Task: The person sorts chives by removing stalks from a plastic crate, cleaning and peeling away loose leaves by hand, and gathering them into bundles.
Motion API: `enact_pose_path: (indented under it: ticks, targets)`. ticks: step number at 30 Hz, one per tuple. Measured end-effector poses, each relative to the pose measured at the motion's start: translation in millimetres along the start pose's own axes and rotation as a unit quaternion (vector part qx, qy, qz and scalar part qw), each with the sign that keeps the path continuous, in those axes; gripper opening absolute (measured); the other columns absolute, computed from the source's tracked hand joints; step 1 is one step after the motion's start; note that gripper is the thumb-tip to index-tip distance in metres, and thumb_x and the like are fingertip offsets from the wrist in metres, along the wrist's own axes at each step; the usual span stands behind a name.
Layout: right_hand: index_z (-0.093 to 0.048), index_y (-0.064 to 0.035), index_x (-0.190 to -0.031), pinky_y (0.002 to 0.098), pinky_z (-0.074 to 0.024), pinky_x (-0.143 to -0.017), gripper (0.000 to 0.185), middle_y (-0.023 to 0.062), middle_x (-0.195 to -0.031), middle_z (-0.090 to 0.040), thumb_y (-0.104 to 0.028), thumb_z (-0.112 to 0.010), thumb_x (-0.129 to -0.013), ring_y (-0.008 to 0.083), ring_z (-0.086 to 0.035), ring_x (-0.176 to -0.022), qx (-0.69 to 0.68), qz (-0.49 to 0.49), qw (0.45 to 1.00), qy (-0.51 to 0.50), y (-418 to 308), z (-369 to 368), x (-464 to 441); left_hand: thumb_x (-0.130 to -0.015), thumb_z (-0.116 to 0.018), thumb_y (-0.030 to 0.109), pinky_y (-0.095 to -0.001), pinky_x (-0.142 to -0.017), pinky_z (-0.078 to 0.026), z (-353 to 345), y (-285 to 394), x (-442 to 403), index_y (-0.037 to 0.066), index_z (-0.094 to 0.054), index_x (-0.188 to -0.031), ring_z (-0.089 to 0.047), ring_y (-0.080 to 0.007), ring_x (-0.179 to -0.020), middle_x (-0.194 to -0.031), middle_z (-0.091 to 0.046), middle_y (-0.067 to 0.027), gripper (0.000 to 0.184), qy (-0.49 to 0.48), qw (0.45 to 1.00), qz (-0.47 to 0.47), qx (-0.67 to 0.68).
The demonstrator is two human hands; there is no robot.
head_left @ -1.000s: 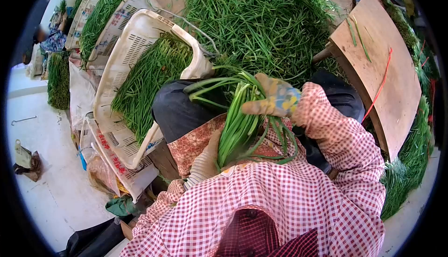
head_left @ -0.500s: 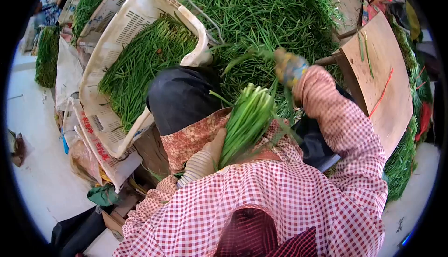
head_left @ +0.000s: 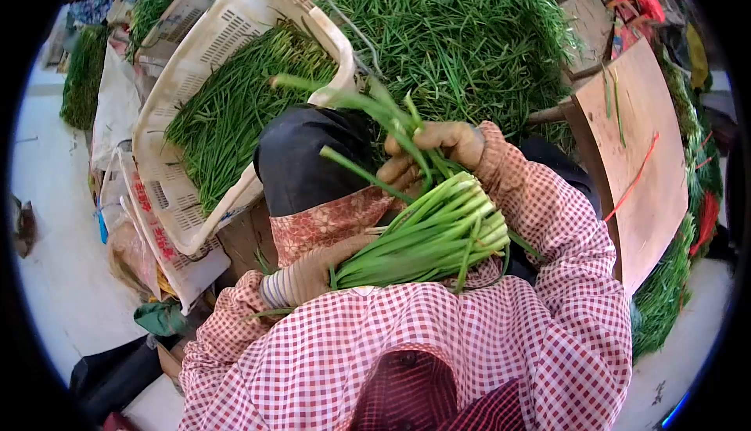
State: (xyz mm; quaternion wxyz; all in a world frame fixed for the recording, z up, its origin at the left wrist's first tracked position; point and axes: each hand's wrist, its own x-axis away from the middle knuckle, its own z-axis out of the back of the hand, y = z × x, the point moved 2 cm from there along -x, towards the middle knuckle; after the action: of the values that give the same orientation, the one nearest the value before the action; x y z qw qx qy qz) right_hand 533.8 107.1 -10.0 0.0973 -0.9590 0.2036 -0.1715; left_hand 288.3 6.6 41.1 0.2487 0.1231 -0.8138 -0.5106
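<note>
My gloved left hand [head_left: 313, 273] is wrapped round a thick bunch of garlic chives [head_left: 426, 239] across my lap. The bunch's pale cut ends point right, and its leaves run back to the left hand. Just above the bunch, my gloved right hand [head_left: 438, 148] has its fingers curled round a few loose chive stalks [head_left: 383, 110]. These stalks stick out to the upper left and are partly blurred. Part of the left hand's fingers is hidden beneath the bunch.
A white plastic basket [head_left: 149, 145] with chives [head_left: 250, 102] inside stands by my left knee. Ahead lies a big heap of loose chives [head_left: 461, 32]. On the right is a tilted wooden board [head_left: 637, 157] with a red string [head_left: 637, 177]; a red stool [head_left: 637, 1] stands beyond.
My right hand has come back from over the heap towards the bunch, with loose stalks in its fingers. The bunch has turned from upright to lying sideways, cut ends to the right.
</note>
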Motion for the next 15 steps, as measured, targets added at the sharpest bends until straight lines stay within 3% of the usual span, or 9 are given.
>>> enact_pose_path:
  ticks: [1, 2, 4, 7, 9, 10, 12, 13, 15]
  targets:
    - [-0.045, -0.0023, -0.130, 0.0535, -0.0482, -0.091, 0.049, 0.0313, -0.116, -0.056, -0.031, -0.053, -0.091, 0.0463, -0.058, -0.104, -0.047, 0.023, 0.998, -0.017, -1.4, -5.8, 7.8, -0.084, -0.069, 0.009, -0.0361, -0.106, -0.034, -0.9, 0.1, -2.3, 0.002, -0.020, -0.145, -0.041, -0.0204, -0.128, -0.141, -0.040, -0.0119, 0.079, -0.012, 1.000, -0.005, -0.023]
    - [-0.045, -0.0052, -0.130, 0.0500, -0.0495, -0.089, 0.047, 0.0285, -0.115, -0.058, -0.033, -0.051, -0.092, 0.0383, -0.062, -0.100, -0.059, 0.027, 0.998, -0.011, -2.8, -16.2, 15.3, -0.084, -0.068, 0.009, -0.0359, -0.106, -0.034, -5.1, 0.9, -3.1, 0.002, -0.020, -0.145, -0.040, -0.0192, -0.128, -0.142, -0.039, -0.0115, 0.077, -0.007, 0.997, 0.034, 0.072]
    - [-0.037, -0.0116, -0.137, 0.0390, -0.0556, -0.076, 0.054, 0.0194, -0.118, -0.056, -0.025, -0.060, -0.089, 0.0284, -0.064, -0.092, 0.103, 0.010, 0.992, 0.072, -0.4, -27.2, 14.5, -0.085, -0.068, 0.009, -0.0357, -0.106, -0.034, -10.3, 2.2, -7.9, 0.002, -0.021, -0.145, -0.040, -0.0189, -0.128, -0.141, -0.039, -0.0116, 0.076, -0.014, 0.994, 0.065, 0.086]
    - [-0.019, -0.0115, -0.146, 0.0486, -0.0454, -0.096, 0.082, 0.0270, -0.137, -0.037, -0.022, -0.069, -0.083, 0.0374, -0.048, -0.121, 0.252, -0.050, 0.964, 0.070, 9.5, -36.2, 21.0, -0.084, -0.068, 0.009, -0.0351, -0.106, -0.035, -8.4, 4.8, -17.3, 0.003, -0.023, -0.144, -0.041, -0.0183, -0.127, -0.140, -0.041, -0.0116, 0.075, -0.047, 0.998, 0.035, -0.021]
    - [-0.031, -0.0082, -0.142, 0.0433, -0.0493, -0.091, 0.066, 0.0237, -0.121, -0.055, -0.011, -0.064, -0.085, 0.0315, -0.058, -0.108, 0.095, -0.014, 0.991, -0.088, 16.7, -29.7, 45.8, -0.082, -0.071, 0.010, -0.0349, -0.105, -0.035, -11.9, 1.9, -13.1, 0.003, -0.024, -0.143, -0.043, -0.0180, -0.125, -0.138, -0.042, -0.0113, 0.077, -0.020, 0.994, 0.110, 0.005]
    - [-0.031, -0.0082, -0.142, 0.0433, -0.0493, -0.091, 0.066, 0.0237, -0.121, -0.055, -0.011, -0.064, -0.085, 0.0315, -0.058, -0.108, 0.091, -0.010, 0.992, -0.091, 17.9, -28.4, 47.8, -0.078, -0.075, 0.013, -0.0348, -0.105, -0.035, -14.7, 7.4, -14.6, 0.003, -0.024, -0.143, -0.043, -0.0180, -0.124, -0.136, -0.043, -0.0108, 0.083, -0.002, 0.990, 0.141, -0.003]
    - [-0.045, -0.0050, -0.131, 0.0360, -0.0525, -0.081, 0.048, 0.0146, -0.094, -0.066, -0.008, -0.062, -0.086, 0.0239, -0.065, -0.089, 0.215, 0.008, 0.976, -0.033, 15.3, -23.9, 52.2, -0.076, -0.077, 0.016, -0.0352, -0.105, -0.035, -17.7, 11.6, -20.8, 0.002, -0.025, -0.142, -0.044, -0.0182, -0.124, -0.135, -0.044, -0.0109, 0.085, 0.008, 0.992, 0.114, -0.057]
    - [-0.055, -0.0037, -0.117, 0.0298, -0.0505, -0.066, 0.031, 0.0058, -0.076, -0.061, -0.011, -0.062, -0.087, 0.0147, -0.060, -0.071, 0.237, 0.053, 0.970, 0.016, 16.1, -26.4, 53.8, -0.074, -0.079, 0.019, -0.0355, -0.105, -0.034, -19.3, 14.0, -23.3, 0.002, -0.026, -0.142, -0.044, -0.0184, -0.124, -0.134, -0.044, -0.0109, 0.088, 0.020, 0.991, 0.081, -0.108]
    - [-0.061, -0.0073, -0.102, 0.0236, -0.0434, -0.053, 0.024, -0.0006, -0.069, -0.057, -0.019, -0.069, -0.082, 0.0080, -0.053, -0.058, 0.190, 0.113, 0.967, 0.127, 12.4, -18.7, 54.3, -0.072, -0.081, 0.026, -0.0358, -0.107, -0.032, -20.3, 9.7, -20.6, 0.000, -0.027, -0.141, -0.043, -0.0185, -0.125, -0.135, -0.045, -0.0113, 0.091, 0.043, 0.991, 0.093, -0.090]
